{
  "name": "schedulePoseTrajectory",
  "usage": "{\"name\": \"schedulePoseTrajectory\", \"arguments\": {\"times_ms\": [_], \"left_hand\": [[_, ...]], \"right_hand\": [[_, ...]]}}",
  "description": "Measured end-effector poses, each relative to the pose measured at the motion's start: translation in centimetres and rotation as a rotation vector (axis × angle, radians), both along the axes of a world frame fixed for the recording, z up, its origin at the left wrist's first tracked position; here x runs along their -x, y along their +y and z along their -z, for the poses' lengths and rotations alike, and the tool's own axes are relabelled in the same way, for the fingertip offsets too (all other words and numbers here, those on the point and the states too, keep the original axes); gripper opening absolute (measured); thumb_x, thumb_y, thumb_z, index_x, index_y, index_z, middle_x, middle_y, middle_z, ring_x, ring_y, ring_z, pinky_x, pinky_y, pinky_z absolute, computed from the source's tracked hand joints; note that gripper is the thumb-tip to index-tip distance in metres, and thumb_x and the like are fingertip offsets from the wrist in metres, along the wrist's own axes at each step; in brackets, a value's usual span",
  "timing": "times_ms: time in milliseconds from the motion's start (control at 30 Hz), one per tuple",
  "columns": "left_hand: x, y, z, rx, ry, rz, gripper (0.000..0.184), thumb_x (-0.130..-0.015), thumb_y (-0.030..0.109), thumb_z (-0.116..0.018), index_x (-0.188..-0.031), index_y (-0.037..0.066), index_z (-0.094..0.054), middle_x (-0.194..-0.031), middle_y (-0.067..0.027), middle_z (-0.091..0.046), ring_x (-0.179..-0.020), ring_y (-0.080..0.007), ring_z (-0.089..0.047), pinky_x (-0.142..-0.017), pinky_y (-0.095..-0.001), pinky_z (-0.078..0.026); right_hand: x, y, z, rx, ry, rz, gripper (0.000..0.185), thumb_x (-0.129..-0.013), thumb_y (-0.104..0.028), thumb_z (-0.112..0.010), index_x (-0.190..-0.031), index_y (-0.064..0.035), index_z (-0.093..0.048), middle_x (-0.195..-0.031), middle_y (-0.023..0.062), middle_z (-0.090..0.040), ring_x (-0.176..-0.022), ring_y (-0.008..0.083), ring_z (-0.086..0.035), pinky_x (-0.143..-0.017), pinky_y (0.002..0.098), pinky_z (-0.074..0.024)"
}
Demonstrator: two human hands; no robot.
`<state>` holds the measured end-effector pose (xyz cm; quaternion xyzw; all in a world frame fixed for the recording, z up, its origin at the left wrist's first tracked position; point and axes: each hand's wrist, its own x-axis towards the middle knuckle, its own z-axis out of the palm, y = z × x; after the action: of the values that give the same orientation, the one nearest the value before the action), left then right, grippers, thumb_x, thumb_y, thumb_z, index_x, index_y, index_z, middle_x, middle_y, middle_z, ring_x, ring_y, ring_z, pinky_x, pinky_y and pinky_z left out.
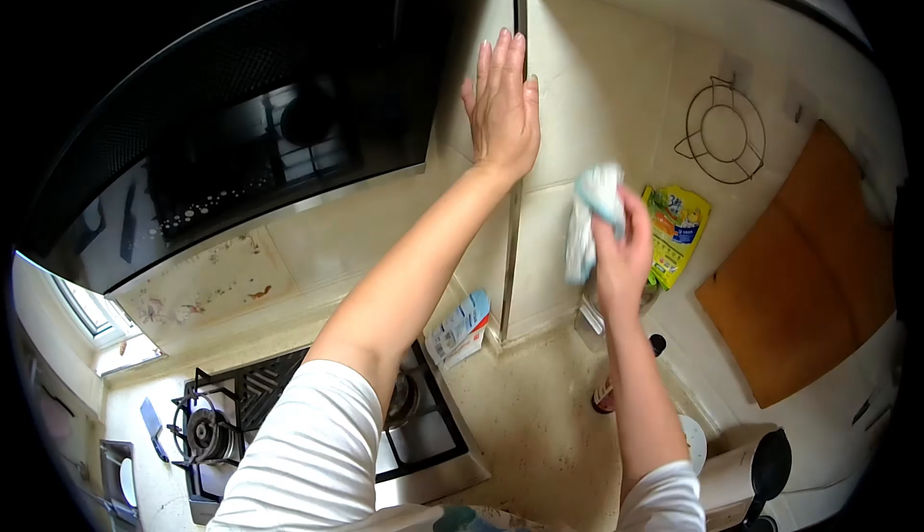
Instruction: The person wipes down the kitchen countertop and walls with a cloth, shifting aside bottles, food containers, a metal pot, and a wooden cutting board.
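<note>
Sitting below the left hand [503, 118]: cloth [585, 224] in the right hand [626, 267].

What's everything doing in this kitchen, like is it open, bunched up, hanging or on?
Left hand: open, fingers upward
Right hand: closed on the cloth
Cloth: bunched, held, blurred
Wire rack: hanging on the wall
Yellow packet: upright, tilted
Left burner: no flame visible
Range hood: can't tell if it's on

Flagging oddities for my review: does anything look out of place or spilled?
Brown specks dot the countertop right of the stove, like grime on a pale surface. Whitish spots mark the dark range hood, possibly splashes or reflections.
</note>
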<state>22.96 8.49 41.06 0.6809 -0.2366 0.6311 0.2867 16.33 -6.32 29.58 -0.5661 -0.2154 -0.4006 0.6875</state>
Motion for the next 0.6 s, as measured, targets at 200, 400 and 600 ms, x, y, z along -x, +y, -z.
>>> {"name": "schedulePoseTrajectory", "arguments": {"times_ms": [200, 400, 600], "left_hand": [[-3.6, -0.6, 1.2, -0.019, -0.074, 0.090, 0.049, -0.092, 0.006, -0.042, -0.141, 0.011, -0.040, -0.152, -0.0142, -0.027, -0.141, -0.0334, -0.022, -0.109, -0.0516, -0.019], [-4.2, -0.5, 1.4, -0.039, -0.169, 0.067, 0.049, -0.093, 0.003, -0.039, -0.142, 0.009, -0.040, -0.153, -0.0158, -0.024, -0.138, -0.0310, -0.031, -0.110, -0.0364, -0.030], [-4.3, -0.2, 1.6, -0.014, -0.150, 0.201, 0.050, -0.094, 0.008, -0.040, -0.144, 0.009, -0.035, -0.152, -0.0145, -0.027, -0.141, -0.0339, -0.023, -0.109, -0.0434, -0.021]], "right_hand": [[-8.0, 3.5, -5.9, 0.250, -0.346, 0.327, 0.051, -0.077, 0.004, -0.053, -0.126, -0.0047, -0.054, -0.131, 0.0193, -0.051, -0.122, 0.0334, -0.048, -0.106, 0.0391, -0.0351], [-7.9, 8.9, 8.8, 0.305, -0.285, 0.494, 0.049, -0.078, 0.004, -0.051, -0.127, 0.0027, -0.051, -0.135, 0.0250, -0.045, -0.128, 0.0460, -0.038, -0.109, 0.0508, -0.0272], [-9.8, 6.5, 1.6, 0.340, -0.535, 0.470, 0.045, -0.080, 0.005, -0.042, -0.124, 0.0062, -0.050, -0.136, 0.0247, -0.046, -0.130, 0.0433, -0.039, -0.110, 0.0498, -0.0263]]}}
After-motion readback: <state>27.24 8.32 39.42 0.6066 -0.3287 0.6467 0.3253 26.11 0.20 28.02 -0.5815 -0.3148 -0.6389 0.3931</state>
